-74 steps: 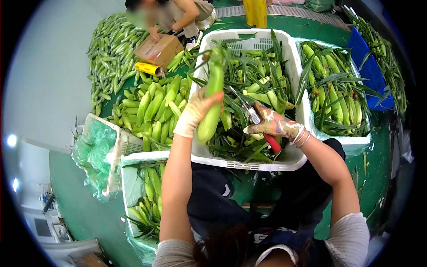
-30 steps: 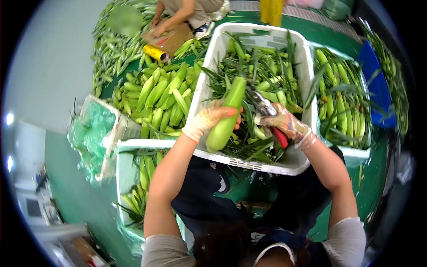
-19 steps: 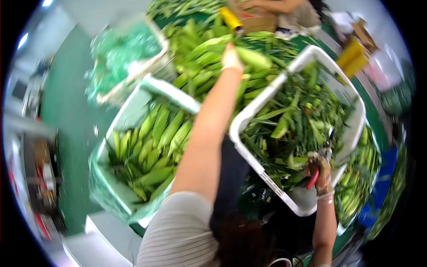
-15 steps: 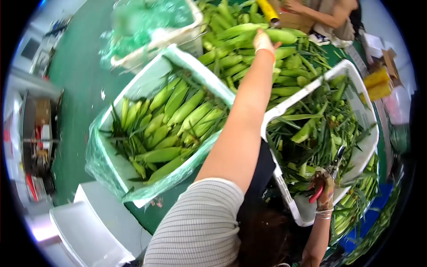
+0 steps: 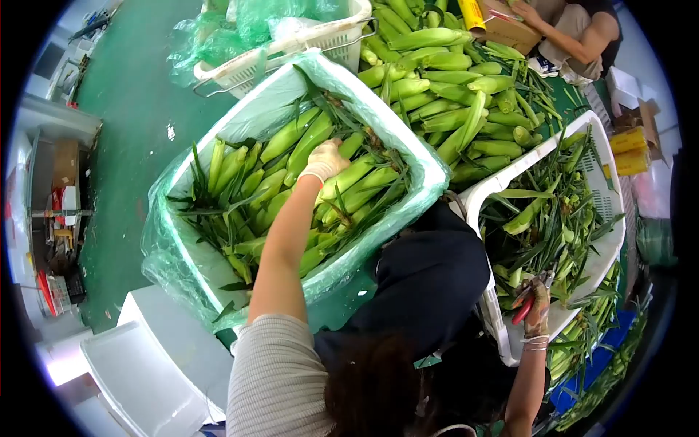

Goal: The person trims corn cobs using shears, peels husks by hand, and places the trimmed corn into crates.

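My left hand (image 5: 325,160), in a pale glove, is down in a foam box (image 5: 191,255) lined with green plastic film. Its fingers curl over an ear of corn (image 5: 348,178) in green husk, and the fingertips are partly hidden. Around it lie several more husked-in ears and long leaves. My right hand (image 5: 537,309), in a stained glove, is closed on pruning shears (image 5: 523,309) with red handles. The shears' blades point up over a white plastic crate (image 5: 502,331) of cut leaves and stalk trimmings (image 5: 553,218).
A heap of unshucked corn (image 5: 459,95) lies on the green floor beyond the foam box. Another white crate (image 5: 320,44) with green plastic film stands at the back. A person (image 5: 582,40) sits at the far right by a cardboard box (image 5: 502,29).
My left hand has left the corn heap and moved left and down into the foam box. My right hand stays over the crate with the shears. The view has shifted slightly.
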Tool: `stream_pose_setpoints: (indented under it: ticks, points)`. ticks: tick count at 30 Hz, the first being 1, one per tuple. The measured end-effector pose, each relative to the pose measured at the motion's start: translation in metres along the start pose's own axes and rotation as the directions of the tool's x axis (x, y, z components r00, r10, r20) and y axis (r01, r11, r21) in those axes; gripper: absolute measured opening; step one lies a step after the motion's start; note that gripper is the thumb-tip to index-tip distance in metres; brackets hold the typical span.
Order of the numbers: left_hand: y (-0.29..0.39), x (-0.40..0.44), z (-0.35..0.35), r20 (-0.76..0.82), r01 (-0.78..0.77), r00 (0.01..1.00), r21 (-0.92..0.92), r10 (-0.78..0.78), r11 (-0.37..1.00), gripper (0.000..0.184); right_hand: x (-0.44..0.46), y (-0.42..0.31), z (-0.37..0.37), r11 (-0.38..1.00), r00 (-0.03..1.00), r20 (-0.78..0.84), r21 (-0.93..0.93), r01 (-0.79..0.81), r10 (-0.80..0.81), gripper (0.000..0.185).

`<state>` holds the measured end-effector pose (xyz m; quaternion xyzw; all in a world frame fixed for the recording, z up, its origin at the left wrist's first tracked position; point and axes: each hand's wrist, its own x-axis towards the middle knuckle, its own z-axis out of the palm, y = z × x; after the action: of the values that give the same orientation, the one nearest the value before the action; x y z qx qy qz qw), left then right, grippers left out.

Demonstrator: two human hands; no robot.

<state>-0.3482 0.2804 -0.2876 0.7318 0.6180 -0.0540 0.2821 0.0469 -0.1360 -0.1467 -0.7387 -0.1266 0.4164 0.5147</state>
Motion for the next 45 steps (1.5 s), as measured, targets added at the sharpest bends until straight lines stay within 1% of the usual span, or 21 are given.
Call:
stream_pose_setpoints:
  ticks: [4,8,10,11,12,14,16,18,20,22,26,30,32,33,34,36,38,40,41,44,45]
  points:
    - [0.019,0.009,-0.004,-0.002,0.021,1.0,0.179,-0.021,0.984,0.065,-0.027,-0.006,-0.001,0.994,0.999,0.042,-0.11,0.006,-0.002,0.03]
    - [0.024,-0.013,-0.042,-0.113,-0.191,0.972,0.141,0.208,0.971,0.068,-0.045,-0.004,-0.015,0.968,0.993,-0.102,-0.249,0.035,-0.062,0.03]
    - [0.028,-0.012,-0.064,-0.439,-0.428,0.865,-0.388,0.244,0.816,0.073,-0.059,-0.019,-0.012,0.924,0.996,-0.024,-0.376,0.073,-0.088,0.038]
    - [0.03,-0.011,-0.081,-0.45,-0.504,0.84,-0.437,0.303,0.745,0.07,-0.062,-0.026,-0.01,0.833,0.992,0.003,-0.543,0.108,-0.127,0.046]
    - [0.064,-0.03,-0.112,-0.493,-0.578,0.815,-0.66,0.304,0.48,0.063,-0.065,-0.026,-0.01,0.765,0.989,0.02,-0.631,0.127,-0.148,0.057]
    - [0.121,-0.062,-0.174,-0.587,-0.586,0.774,-0.522,0.238,0.619,0.052,-0.073,-0.046,0.011,0.603,0.964,0.126,-0.758,0.247,-0.236,0.069]
    - [0.177,-0.058,-0.194,-0.561,-0.584,0.81,-0.8,0.171,0.138,0.046,-0.083,-0.073,0.039,0.526,0.924,0.204,-0.774,0.354,-0.322,0.077]
    - [0.262,-0.099,-0.203,-0.374,-0.335,0.924,-0.893,0.083,-0.299,0.037,-0.074,-0.063,0.053,0.335,0.785,0.262,-0.796,0.505,-0.562,0.088]
    - [0.316,-0.104,-0.182,-0.33,-0.248,0.937,-0.86,0.116,-0.445,0.027,-0.067,-0.07,0.068,0.479,0.817,0.194,-0.727,0.492,-0.544,0.089]
    - [0.364,-0.121,-0.16,-0.15,-0.066,0.978,-0.883,0.146,-0.465,0.027,-0.063,-0.085,0.075,0.695,0.933,0.036,-0.657,0.292,-0.358,0.083]
    - [0.412,-0.173,-0.113,-0.031,0.008,0.993,-0.948,0.117,-0.32,0.034,-0.067,-0.102,0.062,0.837,0.88,-0.139,-0.405,0.368,-0.454,0.078]
    - [0.426,-0.186,-0.065,0.101,0.134,0.983,-0.965,0.154,-0.224,0.039,-0.054,-0.11,0.038,0.654,0.732,-0.121,-0.562,0.507,-0.671,0.082]
    - [0.426,-0.184,-0.058,0.117,0.147,0.98,-0.971,0.161,-0.188,0.038,-0.057,-0.111,0.027,0.706,0.798,-0.133,-0.565,0.427,-0.589,0.076]
    - [0.428,-0.182,-0.057,0.122,0.152,0.978,-0.972,0.17,-0.176,0.038,-0.056,-0.104,0.021,0.664,0.727,-0.129,-0.535,0.522,-0.675,0.06]
    - [0.429,-0.178,-0.055,0.129,0.159,0.977,-0.972,0.169,-0.175,0.038,-0.055,-0.097,0.022,0.733,0.74,-0.182,-0.415,0.539,-0.647,0.043]
    - [0.427,-0.163,-0.054,0.09,0.114,0.964,-0.99,0.248,-0.082,0.038,-0.062,-0.086,0.011,0.93,0.945,-0.127,-0.258,0.263,-0.303,0.03]
    - [0.428,-0.149,-0.053,0.121,0.151,0.948,-0.985,0.295,-0.08,0.038,-0.05,-0.057,-0.003,0.976,0.987,0.07,0.179,0.128,-0.142,0.021]
    - [0.425,-0.141,-0.051,-0.11,-0.186,0.855,-0.977,0.506,0.103,0.037,-0.057,-0.07,-0.006,0.97,0.986,0.03,0.189,0.155,-0.164,0.022]
    - [0.43,-0.14,-0.045,-0.215,-0.357,0.853,-0.905,0.476,0.233,0.037,-0.053,-0.073,-0.012,0.977,0.977,0.036,0.059,0.206,-0.209,0.03]
    - [0.439,-0.164,-0.041,-0.249,-0.73,0.587,-0.575,0.77,0.37,0.043,-0.063,-0.1,-0.023,0.832,0.959,0.097,-0.479,0.279,-0.266,0.056]
    - [0.441,-0.175,-0.04,-0.192,-0.705,0.592,-0.594,0.783,0.388,0.045,-0.063,-0.102,-0.025,0.771,0.952,0.133,-0.561,0.301,-0.275,0.066]
